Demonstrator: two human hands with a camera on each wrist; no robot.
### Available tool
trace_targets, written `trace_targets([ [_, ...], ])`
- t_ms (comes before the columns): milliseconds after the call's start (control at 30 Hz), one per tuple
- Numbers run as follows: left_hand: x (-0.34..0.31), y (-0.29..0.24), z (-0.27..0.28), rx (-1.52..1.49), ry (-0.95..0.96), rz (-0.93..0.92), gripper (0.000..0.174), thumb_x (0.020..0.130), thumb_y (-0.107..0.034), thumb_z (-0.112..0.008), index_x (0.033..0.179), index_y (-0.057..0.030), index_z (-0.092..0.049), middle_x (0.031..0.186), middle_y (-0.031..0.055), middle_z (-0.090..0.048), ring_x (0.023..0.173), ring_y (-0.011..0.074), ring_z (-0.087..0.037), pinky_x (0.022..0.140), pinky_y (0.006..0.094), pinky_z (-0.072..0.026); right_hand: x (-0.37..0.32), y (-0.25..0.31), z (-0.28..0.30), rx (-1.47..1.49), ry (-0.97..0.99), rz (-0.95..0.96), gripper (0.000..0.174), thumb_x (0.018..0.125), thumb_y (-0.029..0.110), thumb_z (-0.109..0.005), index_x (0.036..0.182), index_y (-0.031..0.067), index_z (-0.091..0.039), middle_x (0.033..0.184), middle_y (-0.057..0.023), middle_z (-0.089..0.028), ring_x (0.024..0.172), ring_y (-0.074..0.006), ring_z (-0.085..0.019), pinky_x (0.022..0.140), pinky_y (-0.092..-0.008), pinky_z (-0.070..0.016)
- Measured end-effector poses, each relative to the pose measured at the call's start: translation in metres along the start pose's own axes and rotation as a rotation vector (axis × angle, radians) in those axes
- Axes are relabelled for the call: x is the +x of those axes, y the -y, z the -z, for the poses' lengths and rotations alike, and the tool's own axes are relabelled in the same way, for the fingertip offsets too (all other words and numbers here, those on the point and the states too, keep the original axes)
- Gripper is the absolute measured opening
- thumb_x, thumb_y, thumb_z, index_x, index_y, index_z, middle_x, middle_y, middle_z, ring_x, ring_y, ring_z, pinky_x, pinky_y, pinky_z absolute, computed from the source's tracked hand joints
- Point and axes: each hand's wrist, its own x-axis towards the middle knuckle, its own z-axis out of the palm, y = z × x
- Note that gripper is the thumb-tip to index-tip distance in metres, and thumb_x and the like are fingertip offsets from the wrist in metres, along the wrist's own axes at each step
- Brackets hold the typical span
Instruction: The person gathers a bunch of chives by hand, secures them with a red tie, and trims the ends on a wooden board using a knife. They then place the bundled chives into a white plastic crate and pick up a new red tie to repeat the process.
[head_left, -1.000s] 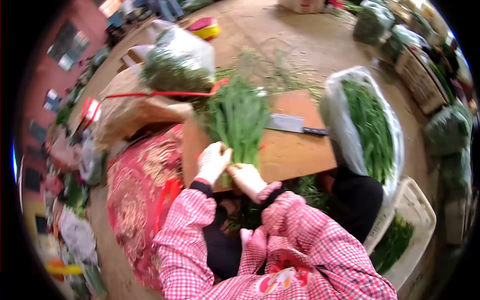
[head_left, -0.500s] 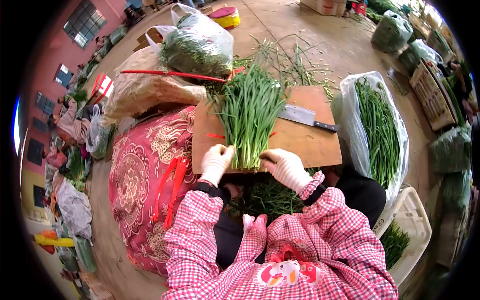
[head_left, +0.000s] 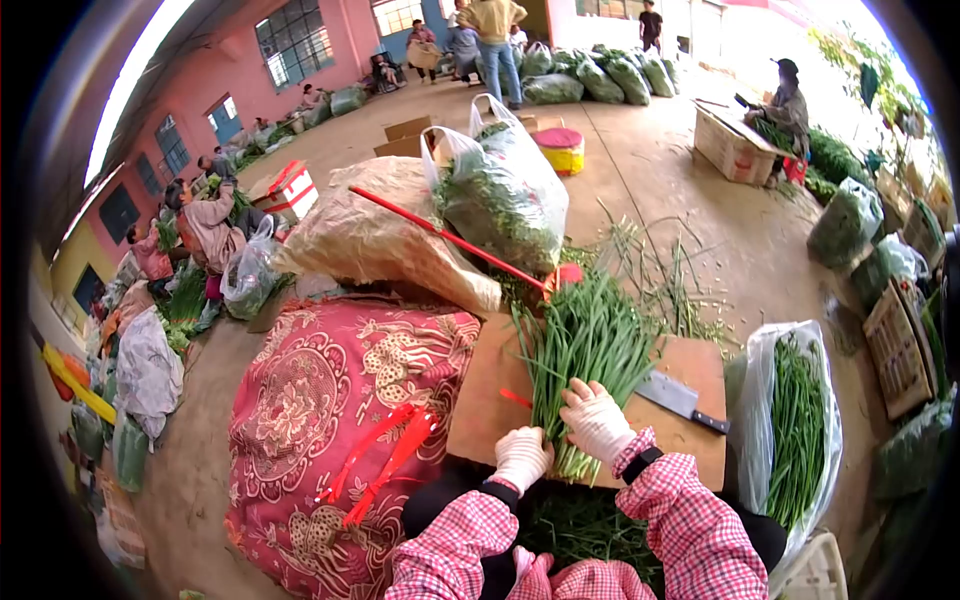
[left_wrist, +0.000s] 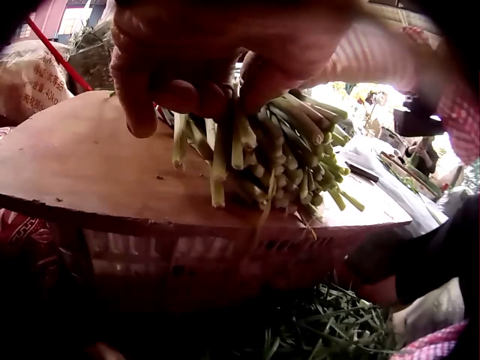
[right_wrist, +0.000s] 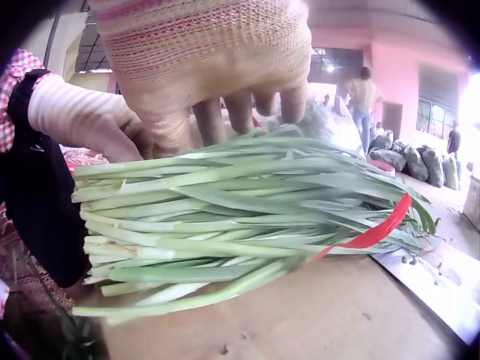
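A thick bunch of garlic chives (head_left: 590, 340), leaves away from me and pale cut stalk ends (left_wrist: 281, 161) toward me, lies on a brown board (head_left: 490, 400). My gloved left hand (head_left: 523, 458), fingertips bare, pinches stalks at the bunch's left edge near the cut ends. The gloved right hand (head_left: 597, 420) rests across the stalks from above, its fingers (right_wrist: 238, 112) extended down over the bunch. A red strip (right_wrist: 371, 229) runs beneath the chives. Right of the bunch lies a cleaver (head_left: 670, 394) with a black handle.
A plastic bag (head_left: 750, 410) of long greens stands right of the board. To the left, a red patterned cloth (head_left: 290, 400) carries several red ties (head_left: 405, 450). Beyond are a woven sack (head_left: 370, 225), a filled clear bag (head_left: 510, 195) and a red pole (head_left: 450, 237). Loose greens (head_left: 590, 520) lie below.
My head view has tilted up, showing more of the room. The right hand has moved from the stalk ends up onto the bunch; the left stays at its left edge.
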Motion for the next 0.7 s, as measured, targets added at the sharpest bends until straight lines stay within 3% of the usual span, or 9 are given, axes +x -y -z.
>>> trace_targets([
  [100, 0.001, 0.006, -0.002, -0.087, 0.001, 0.007, 0.032, 0.085, -0.038, -0.061, 0.099, -0.0106, -0.07, 0.097, 0.0139, -0.07, 0.093, 0.0328, -0.066, 0.083, 0.0445, -0.0524, 0.011, -0.004, 0.008, -0.01, 0.133, 0.069, 0.033, 0.071, 0.036, -0.074, 0.093, 0.0111, -0.072, 0.124, -0.0102, -0.059, 0.129, -0.03, -0.042, 0.102, -0.0435, -0.036],
  [167, 0.001, 0.011, -0.006, -0.151, -0.007, 0.011, 0.032, 0.085, -0.038, -0.061, 0.099, -0.01, -0.069, 0.097, 0.0144, -0.07, 0.093, 0.0336, -0.066, 0.082, 0.0448, -0.0519, 0.014, -0.006, 0.008, -0.031, 0.085, 0.095, 0.032, 0.072, 0.036, -0.073, 0.093, 0.0115, -0.073, 0.122, -0.0094, -0.06, 0.127, -0.0288, -0.044, 0.101, -0.0423, -0.0369],
  [333, -0.002, 0.014, -0.008, -0.259, -0.017, 0.009, 0.03, 0.086, -0.036, -0.06, 0.099, -0.0093, -0.068, 0.098, 0.0158, -0.069, 0.093, 0.0349, -0.065, 0.082, 0.0454, -0.0508, 0.022, -0.005, 0.006, -0.013, 0.19, 0.111, 0.031, 0.073, 0.035, -0.073, 0.092, 0.0106, -0.074, 0.127, -0.0089, -0.058, 0.128, -0.0291, -0.043, 0.101, -0.0428, -0.037],
  [467, -0.001, 0.015, -0.01, -0.249, -0.021, 0.004, 0.031, 0.086, -0.035, -0.059, 0.103, -0.0103, -0.067, 0.102, 0.0152, -0.068, 0.096, 0.0344, -0.064, 0.084, 0.0455, -0.0503, 0.023, -0.005, 0.0, -0.016, 0.124, 0.124, 0.028, 0.07, 0.034, -0.074, 0.087, 0.0114, -0.075, 0.122, -0.0089, -0.061, 0.125, -0.0279, -0.045, 0.097, -0.0411, -0.0386],
  [633, 0.001, 0.023, -0.024, -0.348, -0.168, -0.065, 0.029, 0.085, -0.036, -0.058, 0.091, -0.008, -0.065, 0.096, 0.0174, -0.068, 0.092, 0.0376, -0.064, 0.08, 0.0487, -0.0508, 0.02, -0.003, -0.008, -0.022, 0.015, 0.128, 0.015, 0.069, 0.022, -0.068, 0.077, 0.0116, -0.074, 0.115, -0.0086, -0.063, 0.121, -0.0275, -0.048, 0.094, -0.0398, -0.0411],
  [700, -0.002, 0.021, -0.018, -0.358, -0.122, -0.038, 0.029, 0.086, -0.035, -0.058, 0.095, -0.0079, -0.065, 0.097, 0.0175, -0.068, 0.095, 0.0364, -0.064, 0.082, 0.0478, -0.0509, 0.021, -0.007, -0.02, -0.053, -0.002, 0.146, 0.016, 0.066, 0.023, -0.07, 0.077, 0.0122, -0.073, 0.117, -0.0075, -0.062, 0.119, -0.0273, -0.049, 0.094, -0.0415, -0.042],
])
